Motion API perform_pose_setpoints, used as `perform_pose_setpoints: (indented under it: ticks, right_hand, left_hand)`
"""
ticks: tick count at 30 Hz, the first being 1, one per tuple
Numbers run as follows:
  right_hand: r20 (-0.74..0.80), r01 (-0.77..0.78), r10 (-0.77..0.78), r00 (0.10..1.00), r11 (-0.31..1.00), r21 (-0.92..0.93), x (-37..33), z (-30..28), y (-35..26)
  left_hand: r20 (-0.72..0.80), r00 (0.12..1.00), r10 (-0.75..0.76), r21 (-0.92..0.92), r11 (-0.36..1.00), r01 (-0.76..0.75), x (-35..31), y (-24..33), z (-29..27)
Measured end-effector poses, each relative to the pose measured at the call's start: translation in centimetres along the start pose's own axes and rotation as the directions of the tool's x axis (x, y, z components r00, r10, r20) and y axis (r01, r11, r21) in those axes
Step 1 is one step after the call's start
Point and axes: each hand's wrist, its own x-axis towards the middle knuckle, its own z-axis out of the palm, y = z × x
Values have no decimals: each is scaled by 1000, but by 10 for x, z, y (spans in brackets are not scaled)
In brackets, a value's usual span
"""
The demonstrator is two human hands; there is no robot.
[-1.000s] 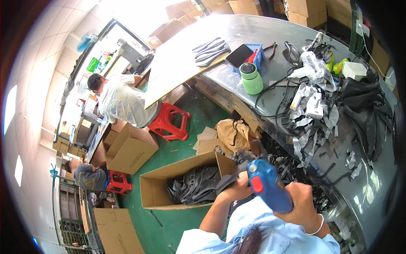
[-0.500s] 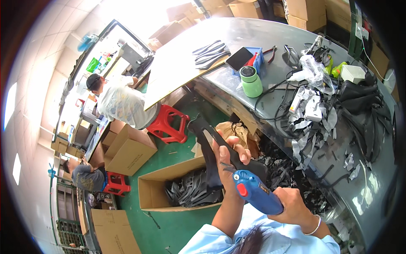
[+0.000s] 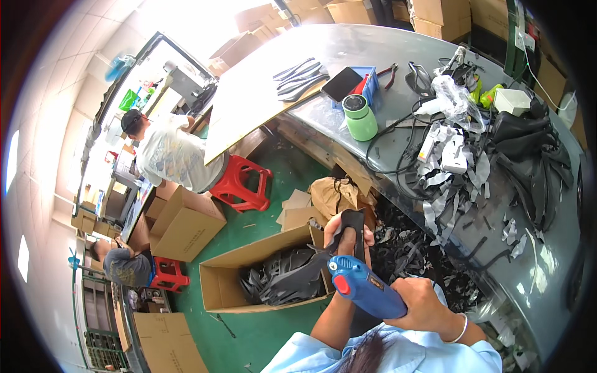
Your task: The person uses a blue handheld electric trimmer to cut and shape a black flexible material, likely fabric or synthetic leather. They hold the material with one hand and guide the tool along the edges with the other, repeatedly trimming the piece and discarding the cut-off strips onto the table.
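My left hand (image 3: 346, 242) is closed round a folded black flexible strip (image 3: 353, 219), its thumb pressed on the strip. The strip's dark tail trails down to the left. In my right hand (image 3: 423, 304) is a blue handheld power tool (image 3: 368, 287) with a red button, pointed up and left toward my left hand. The tool's body hides part of my left palm, and whether its working tip touches the strip cannot be made out. Just left of my hands stands an open cardboard box (image 3: 219, 301) holding several black cut pieces (image 3: 280, 280).
On the grey metal table (image 3: 398, 161) at right lie a green bottle (image 3: 360, 119), a phone (image 3: 341, 83), pliers (image 3: 389, 76), cables and white scraps (image 3: 444, 155). Dark offcuts (image 3: 404, 255) pile below its edge. Two people sit on red stools (image 3: 244, 183) at left.
The black strip, earlier stretched out up and left, is now folded and gathered in my left hand. The blue tool has shifted slightly left and down with my right hand.
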Motion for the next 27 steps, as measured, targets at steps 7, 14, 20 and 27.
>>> perform_pose_setpoints:
  ticks: [7,14,20,27]
  right_hand:
    - [-169,-164,109,980,918,-361,-14,-13,9]
    - [-150,-135,93,984,946,-294,-19,-11,12]
    - [-110,-121,93,990,952,-281,-20,-14,12]
    - [-109,-119,94,990,961,-249,-17,-16,10]
  left_hand:
    - [94,987,-132,134,984,119,4,45,-6]
    - [87,988,-124,364,928,84,-4,52,-6]
    - [106,985,-132,417,906,77,-6,53,-10]
    - [95,969,-226,481,863,154,-8,59,-4]
